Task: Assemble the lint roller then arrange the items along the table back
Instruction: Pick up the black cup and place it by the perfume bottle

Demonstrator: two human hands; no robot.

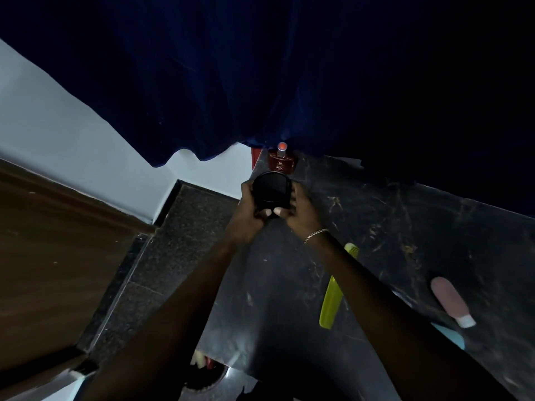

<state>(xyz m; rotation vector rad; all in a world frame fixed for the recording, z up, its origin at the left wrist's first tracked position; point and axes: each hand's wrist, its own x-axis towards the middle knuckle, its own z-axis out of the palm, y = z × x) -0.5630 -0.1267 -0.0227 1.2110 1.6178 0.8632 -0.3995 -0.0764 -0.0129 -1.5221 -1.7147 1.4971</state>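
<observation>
Both my hands hold a black round jar [271, 193] near the back left corner of the black marble table [390, 233]. My left hand [248, 215] wraps its left side and my right hand [298, 211] its right side, thumbs meeting in front. Just behind the jar stands a dark red perfume bottle [281, 162] with a pinkish cap. A yellow-green comb [334, 293] lies on the table under my right forearm. A pink tube [450, 299] with a white cap lies at the right. No lint roller part can be told apart here.
A dark blue curtain [289, 82] hangs over the table's back edge. A light blue object [451, 337] pokes out beside my right arm. Left of the table are speckled granite floor [173, 256], a white wall and a brown wooden panel [58, 256].
</observation>
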